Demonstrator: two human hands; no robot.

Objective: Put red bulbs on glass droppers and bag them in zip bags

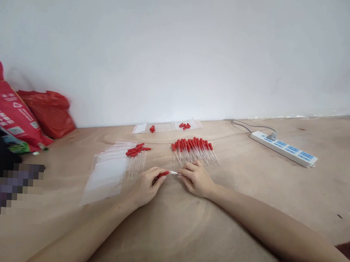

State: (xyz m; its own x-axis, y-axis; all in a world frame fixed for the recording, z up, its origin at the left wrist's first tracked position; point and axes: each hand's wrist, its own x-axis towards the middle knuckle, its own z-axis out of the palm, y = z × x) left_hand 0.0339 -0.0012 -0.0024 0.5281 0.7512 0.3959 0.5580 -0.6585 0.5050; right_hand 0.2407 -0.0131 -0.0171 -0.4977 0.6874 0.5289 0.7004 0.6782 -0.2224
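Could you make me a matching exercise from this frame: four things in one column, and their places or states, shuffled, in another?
Column one:
1. Left hand
2. Right hand
3. Clear flat bags
4. Power strip

Column two:
A. Has a grey plug in it
B. Holds a red cap
C. Overlapping, on the table at the picture's left
D. Holds a clear tube

Pairs: 1-B, 2-D, 3-C, 4-A

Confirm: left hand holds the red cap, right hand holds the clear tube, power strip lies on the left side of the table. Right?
Not quite: the power strip lies on the right side of the table, as the head view shows. Left hand on the red cap, right hand on the clear tube: correct.
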